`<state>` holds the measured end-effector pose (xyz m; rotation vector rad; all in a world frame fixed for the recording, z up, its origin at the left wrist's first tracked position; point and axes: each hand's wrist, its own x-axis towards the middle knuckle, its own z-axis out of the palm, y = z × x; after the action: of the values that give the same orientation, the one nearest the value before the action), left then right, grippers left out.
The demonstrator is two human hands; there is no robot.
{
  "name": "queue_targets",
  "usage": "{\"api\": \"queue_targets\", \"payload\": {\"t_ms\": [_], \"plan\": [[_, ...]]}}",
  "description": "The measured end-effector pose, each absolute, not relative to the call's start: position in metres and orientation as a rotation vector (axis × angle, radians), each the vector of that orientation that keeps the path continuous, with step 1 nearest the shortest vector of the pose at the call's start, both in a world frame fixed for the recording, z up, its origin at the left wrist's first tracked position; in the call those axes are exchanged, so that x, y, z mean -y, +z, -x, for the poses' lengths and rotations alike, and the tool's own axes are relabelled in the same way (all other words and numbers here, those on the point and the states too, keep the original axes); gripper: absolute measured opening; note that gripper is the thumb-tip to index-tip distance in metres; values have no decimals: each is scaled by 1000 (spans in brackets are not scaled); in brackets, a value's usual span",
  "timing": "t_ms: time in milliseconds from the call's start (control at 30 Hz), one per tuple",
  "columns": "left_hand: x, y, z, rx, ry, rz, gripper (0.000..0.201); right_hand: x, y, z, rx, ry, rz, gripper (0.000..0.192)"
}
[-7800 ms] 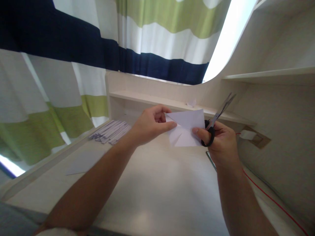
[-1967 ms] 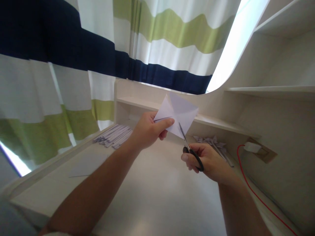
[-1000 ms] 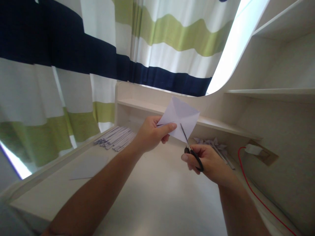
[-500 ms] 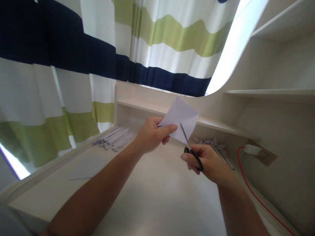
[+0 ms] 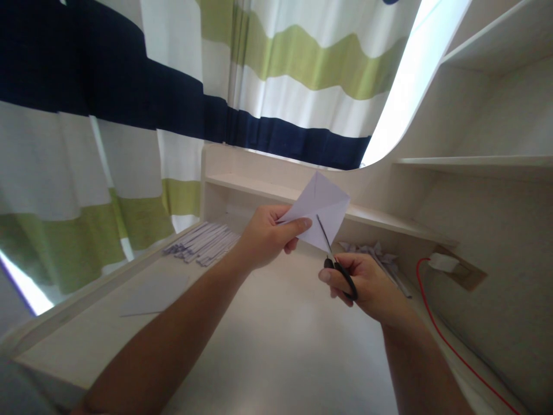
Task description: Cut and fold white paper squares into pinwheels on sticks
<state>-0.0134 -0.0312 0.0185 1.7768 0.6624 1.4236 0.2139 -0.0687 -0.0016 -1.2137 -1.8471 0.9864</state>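
Observation:
My left hand (image 5: pixel 273 235) pinches a white sheet of paper (image 5: pixel 330 199) by its left side, thumb on top and fingers beneath. The paper is held up above the desk, one corner pointing away from me, with a short line or slit near that far corner. In my right hand (image 5: pixel 360 282) is a pair of scissors (image 5: pixel 325 233) with black handles, thumb and fingers around the loops. One dark blade lies across the face of the paper, its tip near my left thumb. Whether the other blade is under the paper I cannot tell.
Several narrow folded paper strips (image 5: pixel 203 242) lie at the desk's back left, with a flat paper sheet (image 5: pixel 151 294) nearer. Behind my right hand are crumpled-looking folded paper pieces (image 5: pixel 380 253). A red cable (image 5: pixel 425 305) runs from a white plug (image 5: pixel 443 263). Shelves and striped curtains border the white desk (image 5: pixel 276 346).
The paper's far corner has shifted slightly right, and a line near it now shows. Both hands and the scissors have barely moved.

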Motion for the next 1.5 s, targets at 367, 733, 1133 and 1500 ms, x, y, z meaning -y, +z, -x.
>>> {"api": "queue_targets", "payload": {"t_ms": [367, 733, 1133, 1500], "plan": [[34, 19, 11, -745, 1490, -1763, 31, 71, -1, -214, 1851, 951, 1248, 43], [36, 20, 8, -682, 1534, -1737, 31, 72, 0, -214, 1847, 946, 1259, 44], [35, 17, 1, -671, 1571, -1673, 31, 72, -1, -215, 1844, 926, 1246, 45], [37, 18, 2, -640, 1560, -1642, 31, 70, -2, -216, 1844, 927, 1256, 44]]}}
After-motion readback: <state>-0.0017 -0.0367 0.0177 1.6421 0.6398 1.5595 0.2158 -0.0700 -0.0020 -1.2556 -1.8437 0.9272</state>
